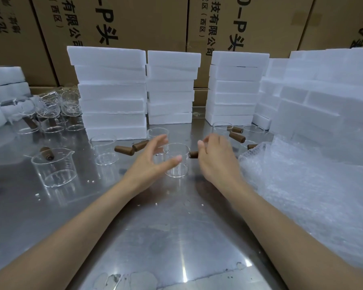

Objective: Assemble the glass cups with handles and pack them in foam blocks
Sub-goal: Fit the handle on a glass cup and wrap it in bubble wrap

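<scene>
I read this as the handle-fitting step. The steel table [176, 237] runs wide and bare toward me, so my forearms have open room near the front edge. The back is walled by stacks of foam blocks [113, 91], with cardboard cartons [134, 21] behind them, and more foam and a heap of bubble wrap [302, 195] crowd the right side close to my right forearm.

On the left stands a group of finished cups [48, 114] and one lone spouted cup [55, 166], well apart from my work. Loose brown handles [124, 150] lie just behind my left hand, and others lie near bare cups at the right rear.

The glass cup [176, 162] I am working on stands upright at the table's centre, between my hands. My left hand [149, 164] is spread wide, thumb toward the cup's near wall and fingers behind it, apparently not yet gripping. My right hand [216, 158] has its fingers curled round a brown handle [194, 154], whose end points at the cup's right wall; I cannot tell whether it is seated.

Next, I judge, the left hand must steady the glass while the right presses or twists the handle home, gently, since thin glass will slide on steel. I should then lift straight up, clear of the cups close behind.
</scene>
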Motion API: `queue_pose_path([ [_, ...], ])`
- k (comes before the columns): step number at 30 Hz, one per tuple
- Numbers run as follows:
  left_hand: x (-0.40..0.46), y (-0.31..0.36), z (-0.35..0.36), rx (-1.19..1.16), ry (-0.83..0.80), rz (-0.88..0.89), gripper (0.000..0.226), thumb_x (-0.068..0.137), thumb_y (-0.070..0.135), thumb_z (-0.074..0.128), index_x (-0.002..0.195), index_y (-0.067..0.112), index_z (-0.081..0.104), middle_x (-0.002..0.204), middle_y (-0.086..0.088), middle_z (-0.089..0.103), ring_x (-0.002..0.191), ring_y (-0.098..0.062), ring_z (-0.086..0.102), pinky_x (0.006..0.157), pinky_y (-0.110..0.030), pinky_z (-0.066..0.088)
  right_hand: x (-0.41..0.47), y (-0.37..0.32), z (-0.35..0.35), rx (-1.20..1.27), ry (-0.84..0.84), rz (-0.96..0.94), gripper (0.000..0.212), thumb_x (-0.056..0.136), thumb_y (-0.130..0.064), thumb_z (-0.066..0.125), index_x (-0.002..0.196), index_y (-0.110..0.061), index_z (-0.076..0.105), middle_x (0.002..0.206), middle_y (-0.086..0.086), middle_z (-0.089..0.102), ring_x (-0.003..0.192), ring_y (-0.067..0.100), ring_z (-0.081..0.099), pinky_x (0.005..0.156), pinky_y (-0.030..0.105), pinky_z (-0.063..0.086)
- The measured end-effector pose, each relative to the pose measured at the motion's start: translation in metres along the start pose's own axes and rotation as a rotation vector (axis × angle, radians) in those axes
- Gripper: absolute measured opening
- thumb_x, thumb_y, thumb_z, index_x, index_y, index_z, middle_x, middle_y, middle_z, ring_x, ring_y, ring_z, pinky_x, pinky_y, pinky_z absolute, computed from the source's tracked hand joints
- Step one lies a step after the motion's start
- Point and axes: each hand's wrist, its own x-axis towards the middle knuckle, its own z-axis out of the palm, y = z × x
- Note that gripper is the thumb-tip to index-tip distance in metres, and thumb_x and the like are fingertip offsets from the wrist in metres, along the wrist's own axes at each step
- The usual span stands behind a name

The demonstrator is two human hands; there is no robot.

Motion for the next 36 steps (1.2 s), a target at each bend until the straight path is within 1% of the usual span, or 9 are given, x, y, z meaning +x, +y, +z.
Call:
queue_pose_path([
  [5, -0.002, 0.010, -0.001, -0.011, 0.133, 0.112, 0.067, 0.068, 0.065, 0.055, 0.126, 0.033, 0.044, 0.124, 0.017, 0.054, 0.117, -0.003, 0.052, 0.096, -0.023, 0.040, 0.001, -0.012, -0.025, 0.108, 0.292, -0.217, 0.025, 0.094, -0.009, 0.040, 0.114, -0.012, 0.055, 0.112, 0.003, 0.054, 0.101, 0.018, 0.043, 0.075, 0.023, 0.031],
  [10, -0.007, 0.012, 0.001, 0.048, 0.157, 0.175, 0.050, 0.080, 0.048, 0.056, 0.124, 0.026, 0.050, 0.119, 0.010, 0.058, 0.111, -0.009, 0.056, 0.096, -0.025, 0.041, -0.007, -0.024, -0.045, 0.085, 0.254, -0.252, 0.029, 0.092, -0.006, 0.041, 0.116, -0.015, 0.053, 0.114, 0.000, 0.052, 0.104, 0.017, 0.046, 0.075, 0.029, 0.041],
  [14, -0.006, 0.010, 0.000, 0.050, 0.166, 0.178, 0.046, 0.079, 0.045, 0.055, 0.121, 0.027, 0.053, 0.114, 0.009, 0.059, 0.108, -0.010, 0.057, 0.092, -0.019, 0.039, -0.006, -0.007, -0.071, -0.164, 0.187, -0.006, 0.031, 0.088, -0.006, 0.044, 0.117, -0.012, 0.052, 0.117, 0.008, 0.049, 0.110, 0.027, 0.042, 0.070, 0.032, 0.032],
  [19, -0.005, 0.009, -0.002, 0.014, 0.201, 0.189, 0.040, 0.074, 0.050, 0.054, 0.111, 0.036, 0.052, 0.109, 0.010, 0.060, 0.105, -0.011, 0.057, 0.094, -0.027, 0.043, -0.013, 0.042, -0.102, -0.365, -0.057, 0.443, 0.028, 0.087, -0.006, 0.047, 0.115, -0.003, 0.051, 0.117, 0.018, 0.051, 0.109, 0.035, 0.049, 0.074, 0.034, 0.034],
  [24, -0.004, 0.007, -0.002, 0.016, 0.202, 0.197, 0.035, 0.073, 0.052, 0.053, 0.107, 0.044, 0.050, 0.107, 0.014, 0.059, 0.103, -0.011, 0.058, 0.087, -0.016, 0.040, -0.018, 0.061, -0.102, -0.418, -0.226, 0.570, 0.011, 0.089, -0.016, 0.056, 0.089, -0.011, 0.046, 0.112, 0.013, 0.058, 0.087, 0.029, 0.046, 0.070, 0.030, 0.033],
  [27, -0.004, 0.006, -0.002, 0.018, 0.207, 0.204, 0.030, 0.078, 0.042, 0.056, 0.108, 0.041, 0.051, 0.106, 0.012, 0.059, 0.102, -0.012, 0.059, 0.086, -0.015, 0.040, -0.016, 0.064, -0.101, -0.400, -0.141, 0.586, 0.010, 0.085, -0.010, 0.054, 0.094, -0.011, 0.050, 0.105, 0.013, 0.059, 0.086, 0.030, 0.048, 0.069, 0.030, 0.034],
  [31, -0.004, 0.007, -0.002, 0.012, 0.213, 0.215, 0.031, 0.079, 0.038, 0.057, 0.109, 0.036, 0.053, 0.106, 0.009, 0.061, 0.102, -0.013, 0.059, 0.087, -0.016, 0.042, -0.013, 0.063, -0.107, -0.372, -0.024, 0.584, 0.024, 0.084, -0.005, 0.050, 0.107, -0.005, 0.056, 0.101, 0.016, 0.058, 0.091, 0.034, 0.053, 0.068, 0.031, 0.034],
  [33, -0.005, 0.008, -0.002, 0.006, 0.226, 0.218, 0.031, 0.079, 0.038, 0.057, 0.110, 0.034, 0.055, 0.105, 0.008, 0.061, 0.101, -0.013, 0.059, 0.089, -0.021, 0.044, -0.013, 0.059, -0.114, -0.355, 0.045, 0.553, 0.024, 0.084, -0.005, 0.049, 0.106, -0.006, 0.059, 0.102, 0.018, 0.059, 0.093, 0.036, 0.054, 0.068, 0.031, 0.034],
  [36, -0.006, 0.011, -0.003, -0.002, 0.261, 0.229, 0.036, 0.077, 0.047, 0.056, 0.109, 0.032, 0.056, 0.104, 0.008, 0.061, 0.100, -0.012, 0.059, 0.091, -0.023, 0.045, -0.014, 0.047, -0.133, -0.273, 0.219, 0.429, 0.018, 0.086, -0.013, 0.054, 0.098, -0.013, 0.066, 0.094, 0.015, 0.061, 0.080, 0.033, 0.050, 0.067, 0.030, 0.033],
])
